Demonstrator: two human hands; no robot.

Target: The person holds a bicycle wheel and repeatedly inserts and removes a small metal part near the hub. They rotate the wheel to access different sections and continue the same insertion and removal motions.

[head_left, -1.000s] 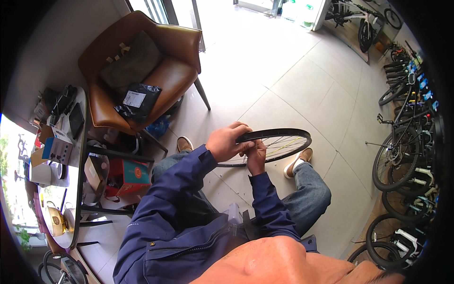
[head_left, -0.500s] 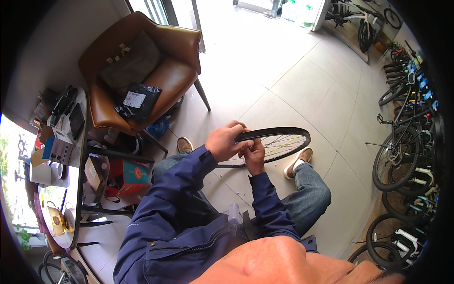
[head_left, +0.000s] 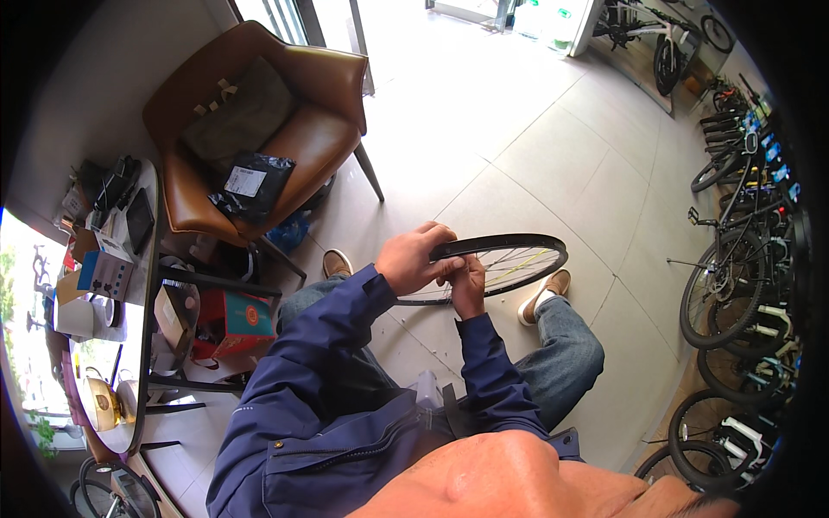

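A bicycle wheel without a tyre, with a black rim and thin spokes, is held tilted in front of my body, between my feet. My left hand is closed around the near left part of the rim, fingers over its outer side and thumb underneath. Just inside the rim, my right hand has its fingers bent together by the spokes, close to my left thumb. Whatever those fingertips pinch is too small and covered to make out. The far part of the rim reaches out toward my right shoe.
On the left, a brown armchair carries a black plastic parcel. Beside it a table bears boxes and small items, with a red and teal box below. A row of bicycles lines the right side. Tiny scraps dot the floor.
My right hand has shifted slightly to the right, its fingers moving at the rim. The left hand and the wheel stay almost where they were.
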